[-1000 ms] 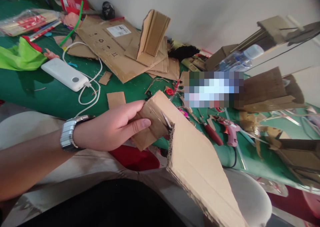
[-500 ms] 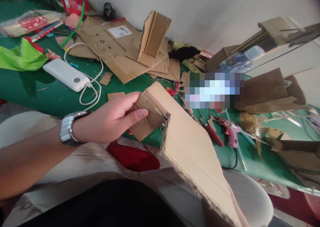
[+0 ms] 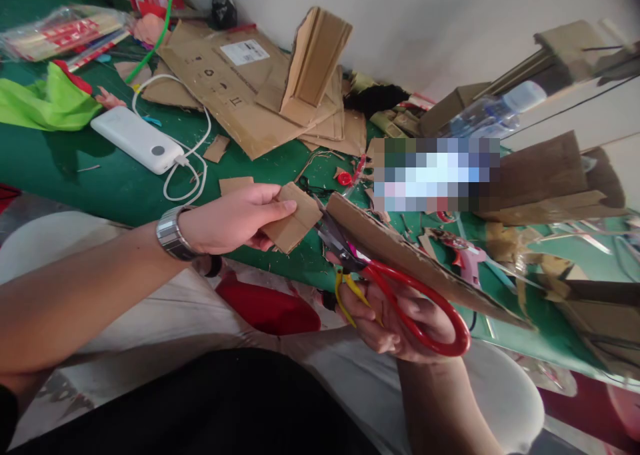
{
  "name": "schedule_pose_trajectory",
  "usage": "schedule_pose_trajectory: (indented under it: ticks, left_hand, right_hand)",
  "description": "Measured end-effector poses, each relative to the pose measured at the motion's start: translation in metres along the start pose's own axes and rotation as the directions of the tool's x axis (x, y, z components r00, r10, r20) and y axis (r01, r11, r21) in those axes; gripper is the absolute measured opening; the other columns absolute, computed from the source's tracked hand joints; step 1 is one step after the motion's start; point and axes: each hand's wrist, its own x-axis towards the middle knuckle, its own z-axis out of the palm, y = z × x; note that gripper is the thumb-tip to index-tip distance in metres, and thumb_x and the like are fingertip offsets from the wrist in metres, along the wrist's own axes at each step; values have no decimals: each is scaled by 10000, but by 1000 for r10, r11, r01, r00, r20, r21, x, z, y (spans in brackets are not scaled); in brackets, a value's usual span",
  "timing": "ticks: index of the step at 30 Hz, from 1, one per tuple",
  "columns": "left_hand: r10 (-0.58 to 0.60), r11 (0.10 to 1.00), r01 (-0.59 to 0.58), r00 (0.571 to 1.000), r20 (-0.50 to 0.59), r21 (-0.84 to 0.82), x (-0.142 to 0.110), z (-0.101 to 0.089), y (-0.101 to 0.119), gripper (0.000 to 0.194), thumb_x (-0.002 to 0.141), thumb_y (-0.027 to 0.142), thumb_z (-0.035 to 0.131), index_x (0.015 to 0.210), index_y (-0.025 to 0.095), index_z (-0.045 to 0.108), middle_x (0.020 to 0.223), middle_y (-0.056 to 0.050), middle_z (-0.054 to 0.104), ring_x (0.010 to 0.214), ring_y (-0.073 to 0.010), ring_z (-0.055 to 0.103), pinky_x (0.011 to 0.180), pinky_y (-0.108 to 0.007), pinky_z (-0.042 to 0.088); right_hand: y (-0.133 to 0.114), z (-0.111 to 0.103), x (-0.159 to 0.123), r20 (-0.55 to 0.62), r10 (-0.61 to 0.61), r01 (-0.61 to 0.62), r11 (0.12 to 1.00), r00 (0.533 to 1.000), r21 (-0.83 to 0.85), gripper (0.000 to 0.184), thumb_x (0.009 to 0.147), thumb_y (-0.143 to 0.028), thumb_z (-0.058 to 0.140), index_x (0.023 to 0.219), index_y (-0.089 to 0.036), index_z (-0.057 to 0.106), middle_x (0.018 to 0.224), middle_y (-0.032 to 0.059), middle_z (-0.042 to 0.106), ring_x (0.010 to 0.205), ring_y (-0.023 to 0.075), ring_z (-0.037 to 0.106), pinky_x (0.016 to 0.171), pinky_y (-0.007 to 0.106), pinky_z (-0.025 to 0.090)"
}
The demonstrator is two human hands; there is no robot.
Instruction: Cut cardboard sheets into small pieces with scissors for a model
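Observation:
My left hand (image 3: pixel 235 219), with a metal watch (image 3: pixel 171 233) on the wrist, pinches a small cut piece of cardboard (image 3: pixel 294 225) between thumb and fingers. My right hand (image 3: pixel 395 325) grips red-handled scissors (image 3: pixel 400 291), whose blades point up and left toward the small piece. A long cardboard strip (image 3: pixel 425 268) lies across the scissors and slants down to the right; it seems to be held in the same hand. Both hands hover over the near edge of a green table (image 3: pixel 75 175).
On the table lie a white power bank (image 3: pixel 136 139) with a looped cable, flattened cardboard boxes (image 3: pixel 240 81), green fabric (image 3: pixel 45 105), a pink glue gun (image 3: pixel 463 258), a water bottle (image 3: pixel 495 111) and cardboard scraps. A red object (image 3: pixel 267 308) sits below the table edge.
The big cardboard sheet has dropped flat, showing my right hand and the scissors. The small piece in my left hand is now separate from the sheet. The view shifted slightly.

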Motion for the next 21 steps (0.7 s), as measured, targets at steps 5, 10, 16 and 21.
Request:
schedule_pose_trajectory:
  ticks: [5, 10, 16, 21]
  left_hand:
    - [-11, 999, 11, 1000, -6, -46, 5, -2, -5, 208, 1046, 406, 719, 996, 209, 677, 848, -14, 705, 667, -118, 686, 467, -150, 466]
    - [-1, 999, 1, 1000, 6, -37, 5, -4, -7, 226, 1026, 433, 743, 1065, 215, 698, 903, -32, 734, 690, -124, 699, 469, -158, 476]
    - [-33, 999, 32, 999, -26, -35, 5, 0, -7, 242, 1027, 457, 731, 1107, 229, 725, 921, -41, 749, 713, -130, 716, 481, -163, 482]
    - [-41, 999, 41, 998, -51, -1, 6, 1, -7, 242, 1028, 475, 719, 1097, 244, 725, 947, -36, 761, 751, -149, 738, 509, -187, 508]
  right_hand:
    - [-1, 3, 0, -45, -78, 75, 995, 996, -71, 371, 1040, -543, 666, 1057, -174, 694, 938, 27, 612, 421, 22, 442, 373, 194, 301]
    - [1, 4, -4, -95, -127, 112, 982, 987, -150, 409, 1048, -566, 655, 1087, -164, 719, 953, 64, 687, 412, 25, 457, 378, 190, 270]
    - [1, 5, -2, -143, -112, 82, 976, 983, -202, 453, 1027, -602, 673, 987, -152, 719, 884, 38, 665, 402, 12, 391, 386, 206, 253]
    - [-1, 7, 0, -147, -92, 53, 967, 985, -250, 484, 1033, -629, 650, 926, -160, 701, 826, 19, 631, 400, 21, 353, 385, 223, 211]
